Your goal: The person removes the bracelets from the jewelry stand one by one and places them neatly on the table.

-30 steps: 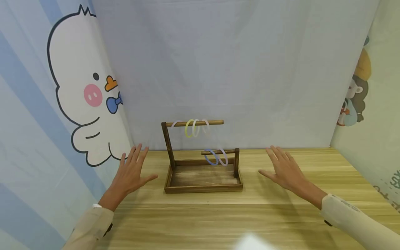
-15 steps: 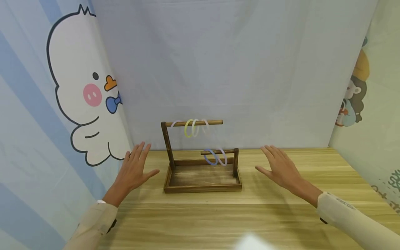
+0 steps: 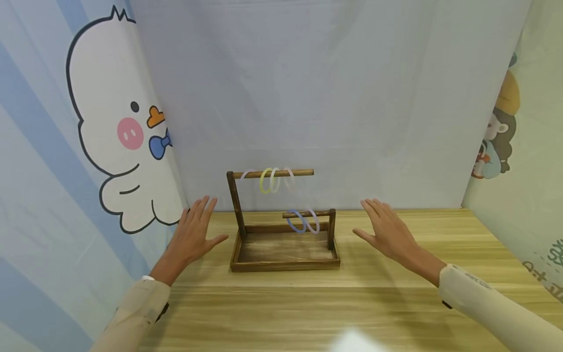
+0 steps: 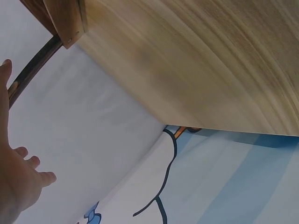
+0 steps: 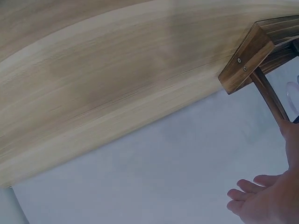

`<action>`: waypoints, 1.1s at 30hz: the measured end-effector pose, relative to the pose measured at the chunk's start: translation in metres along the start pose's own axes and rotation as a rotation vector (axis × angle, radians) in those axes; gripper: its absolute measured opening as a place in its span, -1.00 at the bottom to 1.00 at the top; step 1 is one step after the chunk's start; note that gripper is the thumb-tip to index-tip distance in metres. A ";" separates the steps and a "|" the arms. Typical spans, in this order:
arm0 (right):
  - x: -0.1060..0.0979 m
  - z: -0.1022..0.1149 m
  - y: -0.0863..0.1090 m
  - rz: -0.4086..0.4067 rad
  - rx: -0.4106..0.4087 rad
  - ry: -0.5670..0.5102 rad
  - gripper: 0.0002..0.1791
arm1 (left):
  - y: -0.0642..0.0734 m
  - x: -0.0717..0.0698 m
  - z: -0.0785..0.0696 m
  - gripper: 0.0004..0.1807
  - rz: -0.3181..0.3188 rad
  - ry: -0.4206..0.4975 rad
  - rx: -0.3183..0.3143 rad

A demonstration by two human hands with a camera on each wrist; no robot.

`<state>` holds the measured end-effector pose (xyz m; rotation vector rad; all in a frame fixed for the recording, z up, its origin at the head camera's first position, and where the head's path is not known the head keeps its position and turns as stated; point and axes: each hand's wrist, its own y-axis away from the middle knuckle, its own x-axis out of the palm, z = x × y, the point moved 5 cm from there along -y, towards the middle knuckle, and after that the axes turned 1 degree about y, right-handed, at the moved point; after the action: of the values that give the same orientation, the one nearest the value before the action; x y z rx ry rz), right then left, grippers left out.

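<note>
A dark wooden rack with a tray base stands on the table between my hands. On its higher bar hang several rings, among them a yellow ring and a white ring. The lower bar carries a blue ring and a pale lilac ring. My left hand is held left of the rack, fingers spread and thumb toward it, holding nothing. To the rack's right, my right hand is likewise spread and holds nothing.
The light wooden table reaches back to a pale curtain. A cloth with a cartoon duck closes the left side, and a greenish printed cloth the right.
Both hands have moved inward toward the rack, the left one rightward and the right one leftward, each slightly up in the view. The rack and rings keep their places.
</note>
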<state>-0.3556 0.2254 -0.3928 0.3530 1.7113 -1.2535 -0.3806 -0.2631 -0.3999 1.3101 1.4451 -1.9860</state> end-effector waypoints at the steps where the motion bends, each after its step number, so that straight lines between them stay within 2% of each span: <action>1: 0.000 0.001 -0.001 -0.006 -0.005 0.000 -0.08 | -0.001 0.000 0.000 0.22 -0.006 -0.001 0.004; 6: -0.001 0.006 -0.005 -0.029 -0.027 -0.011 -0.09 | -0.005 0.000 0.000 0.21 -0.040 0.014 0.024; 11: 0.000 0.012 -0.009 -0.020 -0.027 -0.031 -0.10 | -0.009 0.001 -0.001 0.19 -0.081 0.049 0.057; 18: 0.001 0.016 -0.015 -0.043 -0.042 -0.034 -0.09 | -0.018 0.000 -0.004 0.20 -0.130 0.046 0.112; 23: -0.001 0.018 -0.021 -0.071 -0.055 -0.030 -0.10 | -0.029 -0.002 -0.005 0.20 -0.124 0.047 0.113; 33: 0.003 0.027 -0.031 -0.034 -0.041 -0.070 -0.12 | -0.039 -0.006 -0.009 0.18 -0.116 0.070 0.112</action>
<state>-0.3644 0.1884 -0.3776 0.2539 1.6870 -1.2395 -0.4019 -0.2405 -0.3734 1.3844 1.4924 -2.1432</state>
